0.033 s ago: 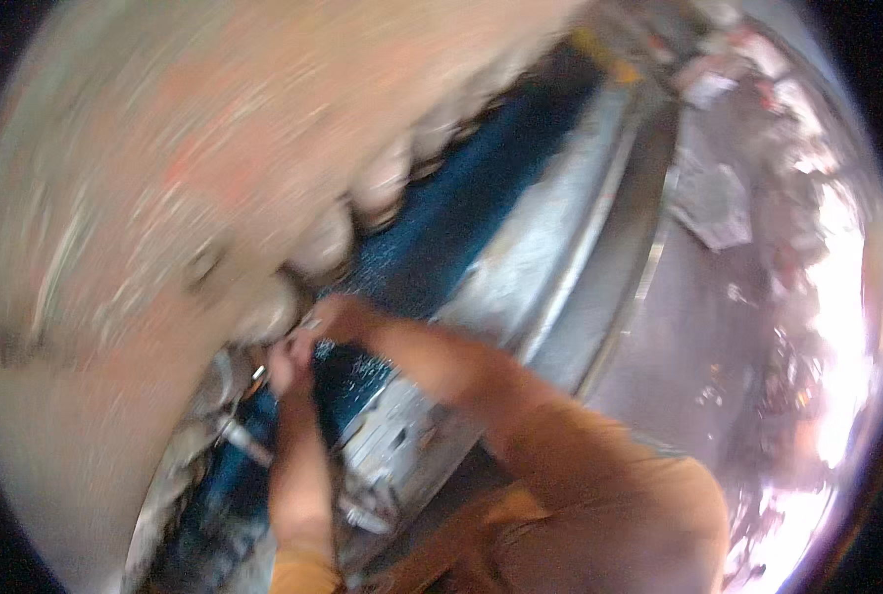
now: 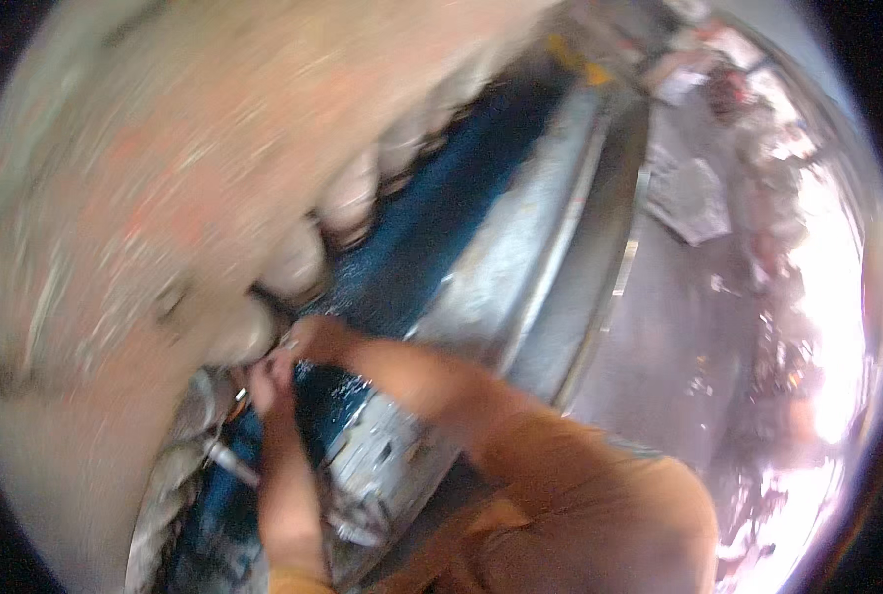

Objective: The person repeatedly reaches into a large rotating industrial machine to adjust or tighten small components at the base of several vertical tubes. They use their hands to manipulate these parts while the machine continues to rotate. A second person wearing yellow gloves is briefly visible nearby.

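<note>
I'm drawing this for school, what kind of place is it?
Maybe a workshop, though it's blurry: there's a long blue strip, a metal-looking ledge and a row of rounded pale shapes.

A long grey metal ledge [image 2: 506,252] runs diagonally toward the top, its surface scuffed and patchy. Near its far end sits a yellow patch [image 2: 580,61], blurred. A darker grey band [image 2: 610,198] curves along the ledge's right side. Beyond it spreads a greyish-mauve floor [image 2: 644,366], where an angular, pale flat piece [image 2: 694,201] lies. Farther right, mixed clutter [image 2: 783,218] lines the floor, too smeared to identify, with a reddish item [image 2: 729,89] near the top and white glare washing over the edge.
</note>
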Motion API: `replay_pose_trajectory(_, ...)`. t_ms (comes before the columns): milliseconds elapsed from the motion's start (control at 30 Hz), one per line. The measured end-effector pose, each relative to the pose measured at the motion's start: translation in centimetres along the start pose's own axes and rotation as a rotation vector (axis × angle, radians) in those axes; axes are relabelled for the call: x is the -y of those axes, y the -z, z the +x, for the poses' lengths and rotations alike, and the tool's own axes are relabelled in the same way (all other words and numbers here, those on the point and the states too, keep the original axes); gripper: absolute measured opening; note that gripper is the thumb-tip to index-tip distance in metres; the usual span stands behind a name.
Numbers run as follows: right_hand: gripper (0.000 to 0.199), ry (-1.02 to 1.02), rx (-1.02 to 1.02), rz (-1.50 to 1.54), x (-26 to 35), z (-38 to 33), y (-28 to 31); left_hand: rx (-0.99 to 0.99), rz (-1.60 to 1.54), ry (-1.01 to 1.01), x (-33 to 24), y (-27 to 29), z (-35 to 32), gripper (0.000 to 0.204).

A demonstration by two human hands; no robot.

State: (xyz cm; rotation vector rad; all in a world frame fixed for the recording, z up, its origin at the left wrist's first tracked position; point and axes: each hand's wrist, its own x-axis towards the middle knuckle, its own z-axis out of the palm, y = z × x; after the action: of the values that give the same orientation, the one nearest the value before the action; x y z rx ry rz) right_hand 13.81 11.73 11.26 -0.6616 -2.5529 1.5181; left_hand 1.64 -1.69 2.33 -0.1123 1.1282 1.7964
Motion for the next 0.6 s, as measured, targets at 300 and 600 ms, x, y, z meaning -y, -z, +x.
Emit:
replay_pose_trajectory(300,0.035,-0.234,-0.409,0.124,2.6,-2.5,-11.3,-0.022,-0.013,-0.036,-0.3,-2.1,-0.4,0.027)
replay_pose_trajectory(600,0.027,-0.122,0.06,-0.145,3.3,-5.0,0.4,-0.261,-0.042,0.007,-0.6,-4.5,-1.9,0.021)
